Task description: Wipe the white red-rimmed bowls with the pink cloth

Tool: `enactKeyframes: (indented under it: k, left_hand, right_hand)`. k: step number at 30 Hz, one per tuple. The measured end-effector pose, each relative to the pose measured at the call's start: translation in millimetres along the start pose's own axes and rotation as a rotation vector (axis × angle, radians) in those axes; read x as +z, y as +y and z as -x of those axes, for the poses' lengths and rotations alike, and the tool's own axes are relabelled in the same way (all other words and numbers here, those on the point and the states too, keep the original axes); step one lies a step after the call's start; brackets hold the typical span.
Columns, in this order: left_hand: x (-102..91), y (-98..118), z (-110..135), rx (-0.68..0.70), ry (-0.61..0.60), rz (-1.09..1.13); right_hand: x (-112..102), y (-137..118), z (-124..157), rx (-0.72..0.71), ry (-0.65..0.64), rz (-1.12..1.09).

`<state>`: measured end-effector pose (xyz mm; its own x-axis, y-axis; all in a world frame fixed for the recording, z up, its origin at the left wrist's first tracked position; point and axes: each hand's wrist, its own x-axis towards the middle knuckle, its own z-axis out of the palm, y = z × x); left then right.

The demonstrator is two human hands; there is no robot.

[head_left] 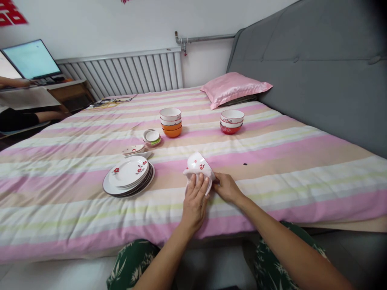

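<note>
A white bowl (pixel 199 161) with small red flowers is tilted on its side near the bed's front edge. My left hand (pixel 196 201) presses a pale cloth (pixel 193 174) against the bowl's outside, its fingers laid out over the cloth. At the bowl's right rim, my right hand (pixel 227 187) grips with the thumb and curled fingers. To the left lies a stack of plates (pixel 128 170), the top one white with red flowers. Behind it are some small dishes (pixel 134 150) and a little pile of small bowls (pixel 152 136).
Two bowl stacks stand farther back: white over orange bowls (pixel 171 123) and white over red bowls (pixel 231 121). A pink pillow (pixel 234 88) rests by the grey headboard (pixel 317 72). Cables (pixel 111 101) lie at the far left, near another person's arm (pixel 15 82) and a monitor (pixel 33 59).
</note>
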<state>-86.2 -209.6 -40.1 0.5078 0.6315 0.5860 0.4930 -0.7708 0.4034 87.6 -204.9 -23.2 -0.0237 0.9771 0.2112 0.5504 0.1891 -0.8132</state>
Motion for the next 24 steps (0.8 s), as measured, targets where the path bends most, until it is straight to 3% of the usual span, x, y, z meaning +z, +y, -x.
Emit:
enactKeyframes:
  k: [7,17,21,24]
  left_hand:
    - [0.0,0.4,0.4,0.028,-0.004,-0.019]
    - [-7.3,2.6,-2.3,0.157,0.092,-0.088]
    - [-5.5,0.2,-2.7,0.140,0.115,-0.084]
    - [-3.7,-3.1,-3.8,0.071,0.153,-0.053]
  right_hand:
    - [-2.2,-8.8,0.6,-0.061,-0.010,-0.130]
    - [-7.3,-24.1,7.0,-0.090,-0.045,-0.355]
    - [-6.5,-26.4,6.1,-0.108,-0.117,-0.414]
    - [-4.4,-25.7,5.6,-0.132,-0.147,-0.340]
